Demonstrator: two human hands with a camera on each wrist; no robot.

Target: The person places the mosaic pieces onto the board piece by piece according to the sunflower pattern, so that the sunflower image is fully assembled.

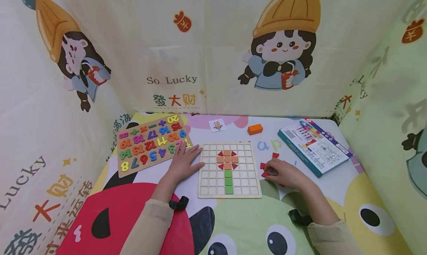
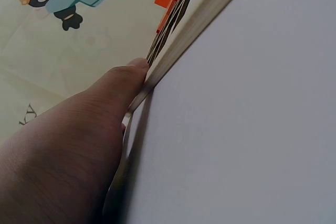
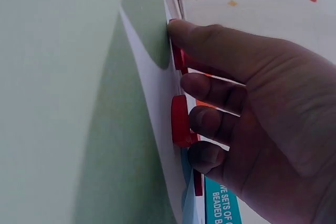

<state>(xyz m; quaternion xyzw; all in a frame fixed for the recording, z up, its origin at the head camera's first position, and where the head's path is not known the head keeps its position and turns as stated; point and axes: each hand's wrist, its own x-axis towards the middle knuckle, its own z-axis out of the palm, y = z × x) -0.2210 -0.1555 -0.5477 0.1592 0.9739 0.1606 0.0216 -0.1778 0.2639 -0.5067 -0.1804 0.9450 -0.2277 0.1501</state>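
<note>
A wooden grid board (image 1: 247, 178) holds a flower pattern of orange squares, a round orange piece (image 1: 227, 159), red triangles and a green stem (image 1: 228, 182). My left hand (image 1: 181, 162) rests at the board's left side with fingers extended. Its thumb touches the board's edge in the left wrist view; its fingertips reach the number puzzle (image 1: 150, 143). Right of the board, my right hand (image 1: 283, 173) pinches a red triangle block (image 1: 265, 174) at the table. Other red blocks (image 3: 180, 121) lie beside its curled fingers in the right wrist view.
Behind the board lie a small picture card (image 1: 217, 125) and an orange block (image 1: 255, 129). A flat box (image 1: 315, 145) lies at the back right. Patterned cloth walls (image 1: 213, 55) enclose the table at the back and sides.
</note>
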